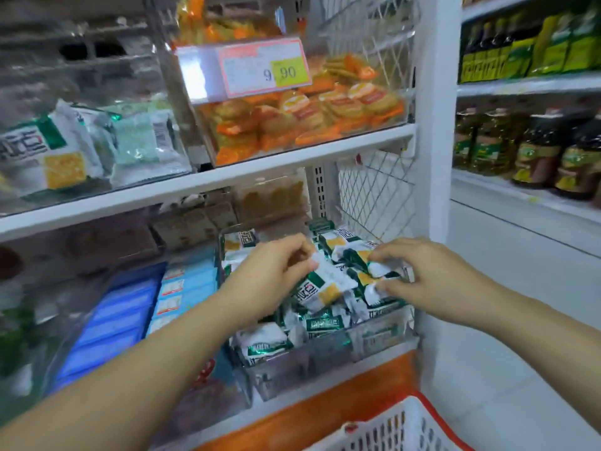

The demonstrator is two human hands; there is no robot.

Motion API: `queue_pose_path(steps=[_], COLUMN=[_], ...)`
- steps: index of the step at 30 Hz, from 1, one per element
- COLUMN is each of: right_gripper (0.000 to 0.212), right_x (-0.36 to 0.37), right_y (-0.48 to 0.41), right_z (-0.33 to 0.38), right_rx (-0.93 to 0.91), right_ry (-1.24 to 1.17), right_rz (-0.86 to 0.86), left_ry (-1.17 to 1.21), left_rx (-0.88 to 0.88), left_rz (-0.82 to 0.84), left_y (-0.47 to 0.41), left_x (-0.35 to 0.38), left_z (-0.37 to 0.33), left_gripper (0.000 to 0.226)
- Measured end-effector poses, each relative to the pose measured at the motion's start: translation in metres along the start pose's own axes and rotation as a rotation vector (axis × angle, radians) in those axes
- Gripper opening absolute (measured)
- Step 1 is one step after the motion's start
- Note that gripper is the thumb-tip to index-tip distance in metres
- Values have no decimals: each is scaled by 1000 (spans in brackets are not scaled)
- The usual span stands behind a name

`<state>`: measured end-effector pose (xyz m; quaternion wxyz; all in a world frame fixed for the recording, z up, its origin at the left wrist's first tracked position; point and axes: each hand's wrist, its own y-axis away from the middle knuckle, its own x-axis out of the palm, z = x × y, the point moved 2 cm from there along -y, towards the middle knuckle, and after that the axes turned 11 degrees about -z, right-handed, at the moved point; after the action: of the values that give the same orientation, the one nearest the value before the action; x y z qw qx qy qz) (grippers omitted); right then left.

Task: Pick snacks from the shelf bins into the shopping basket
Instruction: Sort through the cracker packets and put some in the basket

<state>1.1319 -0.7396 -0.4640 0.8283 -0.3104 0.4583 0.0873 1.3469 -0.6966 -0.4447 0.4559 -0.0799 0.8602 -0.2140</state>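
Head view showed the left grip (274,275) pinching a green-and-white snack packet (325,284) in the lower shelf bin (309,362), the right grip (422,278) pinching a second packet (379,270) beside it. Lifting both clear before lowering into the shopping basket (406,428) below seemed wise.

Premises: a retail food shop. White shelves (208,180) carry clear bins (325,362) of wrapped snacks in bulk: green-and-white packets (270,340), orange packets (292,122) and blue packs (110,320). A price tag (263,65) reading 9.90 is fixed to the front of one upper bin. A second shelving unit on the right holds rows of bottles (533,148) with like labels, stocked several deep. Wire mesh (374,177) closes the shelf end. A plastic basket (400,428) with a red rim shows at the lower edge.
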Motion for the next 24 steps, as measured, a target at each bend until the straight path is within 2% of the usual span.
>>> queue_pose_path(steps=[4, 8, 14, 19, 21, 24], right_gripper=[48, 48, 47, 44, 42, 38], right_x=[3, 8, 9, 5, 1, -2], right_y=[3, -1, -2, -6, -11, -29], right_z=[0, -1, -2, 0, 6, 22], right_rx=[17, 7, -10, -33, -72, -112], right_ry=[-63, -57, -80, -95, -81, -55], right_rz=[-22, -31, -33, -15, -27, 13], left_ry=[-301, -407, -374, -290, -275, -319], left_rx=[94, 107, 51, 17, 15, 22], left_rz=[182, 245, 259, 351, 337, 167], left_y=[5, 1, -5, 0, 4, 8], left_x=[13, 26, 49, 46, 33, 1], left_z=[-2, -7, -10, -13, -15, -9], left_gripper=[19, 16, 16, 14, 18, 15])
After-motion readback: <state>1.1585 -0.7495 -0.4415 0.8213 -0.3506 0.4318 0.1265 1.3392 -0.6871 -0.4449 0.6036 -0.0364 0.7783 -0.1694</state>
